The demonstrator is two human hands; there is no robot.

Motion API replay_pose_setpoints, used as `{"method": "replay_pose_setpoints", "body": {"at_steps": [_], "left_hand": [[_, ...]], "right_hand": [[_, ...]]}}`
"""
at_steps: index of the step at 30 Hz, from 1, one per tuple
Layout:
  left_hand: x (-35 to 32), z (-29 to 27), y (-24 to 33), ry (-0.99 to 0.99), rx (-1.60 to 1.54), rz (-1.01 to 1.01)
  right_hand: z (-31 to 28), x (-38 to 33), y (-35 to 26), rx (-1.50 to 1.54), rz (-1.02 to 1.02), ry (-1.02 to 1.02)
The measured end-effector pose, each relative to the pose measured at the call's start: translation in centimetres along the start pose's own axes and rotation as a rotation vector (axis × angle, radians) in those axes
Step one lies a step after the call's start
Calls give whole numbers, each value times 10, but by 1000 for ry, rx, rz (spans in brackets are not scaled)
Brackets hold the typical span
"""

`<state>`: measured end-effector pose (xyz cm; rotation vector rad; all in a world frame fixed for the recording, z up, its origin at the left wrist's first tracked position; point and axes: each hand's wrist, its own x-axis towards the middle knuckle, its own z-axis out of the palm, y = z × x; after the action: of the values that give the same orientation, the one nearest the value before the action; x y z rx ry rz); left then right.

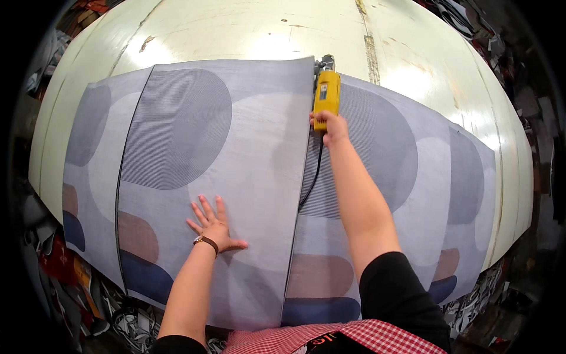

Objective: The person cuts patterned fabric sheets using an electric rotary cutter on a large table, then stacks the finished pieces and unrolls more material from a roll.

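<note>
Fabric (236,177) pinned flat by left hand (213,227), fingers spread; right hand (331,127) fingers clamped on yellow cutter (326,91), steering along the cut edge.

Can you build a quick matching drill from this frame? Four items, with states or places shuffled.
Things:
1. left hand
2. right hand
3. black cord
4. fabric

States or places:
A. grips the yellow cutter
B. spread over the cream table
C. flat, fingers splayed, on the cloth
D. trails back from the tool along the cut edge

Pairs: 1-C, 2-A, 3-D, 4-B
</note>
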<state>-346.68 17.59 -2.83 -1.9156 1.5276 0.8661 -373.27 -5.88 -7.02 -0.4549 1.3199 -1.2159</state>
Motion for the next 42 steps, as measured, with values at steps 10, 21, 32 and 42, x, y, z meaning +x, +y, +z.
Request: {"method": "replay_pose_setpoints", "body": {"at_steps": [10, 21, 32, 42], "left_hand": [[-3, 18, 3, 137, -12, -39], [-110, 177, 64, 614, 84, 680], [-305, 354, 82, 402, 235, 726], [-338, 465, 319, -487, -1384, 211]], "right_hand": [[-205, -269, 49, 195, 133, -331], [-388, -598, 97, 104, 191, 54], [-497, -765, 127, 118, 160, 329], [-645, -775, 122, -352, 65, 418]]}}
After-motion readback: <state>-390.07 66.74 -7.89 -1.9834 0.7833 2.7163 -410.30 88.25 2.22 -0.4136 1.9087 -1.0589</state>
